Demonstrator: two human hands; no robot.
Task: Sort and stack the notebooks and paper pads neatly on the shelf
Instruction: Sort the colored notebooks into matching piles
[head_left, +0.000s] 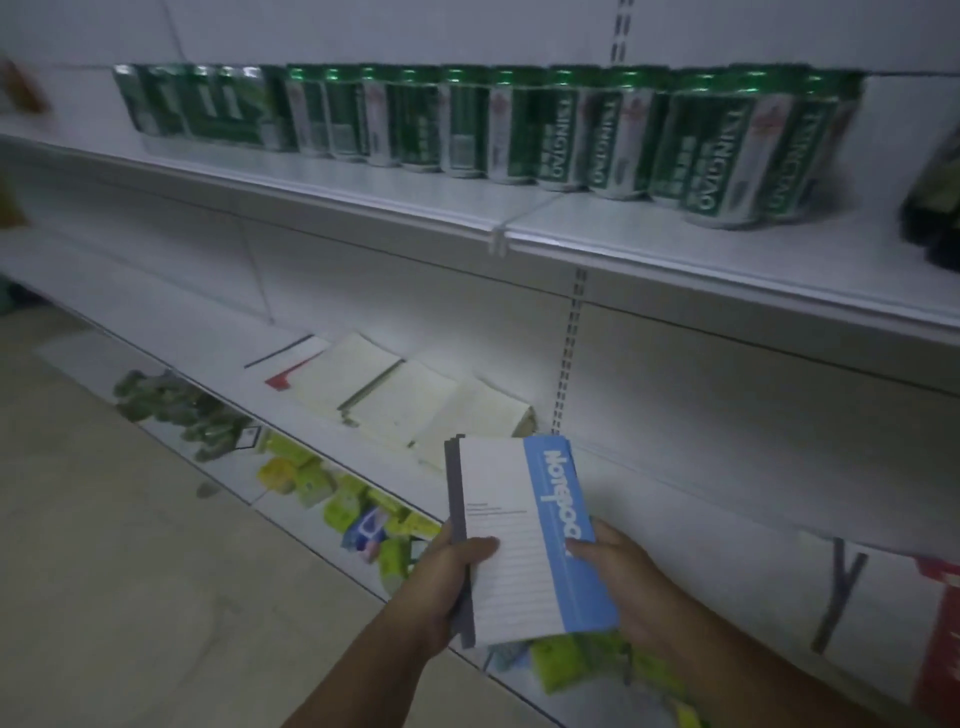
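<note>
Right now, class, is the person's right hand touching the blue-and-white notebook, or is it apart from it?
Touching. The head view shows the right hand pressed onto the blue strip of the notebook, with no gap between them.

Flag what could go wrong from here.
1. Both the left hand and right hand grip the notebooks only at the near end, and the far corners look fanned; one might slip out.
2. The paper pads on the shelf lie overlapped and askew near its front edge; stacking on them could push some off.
</note>
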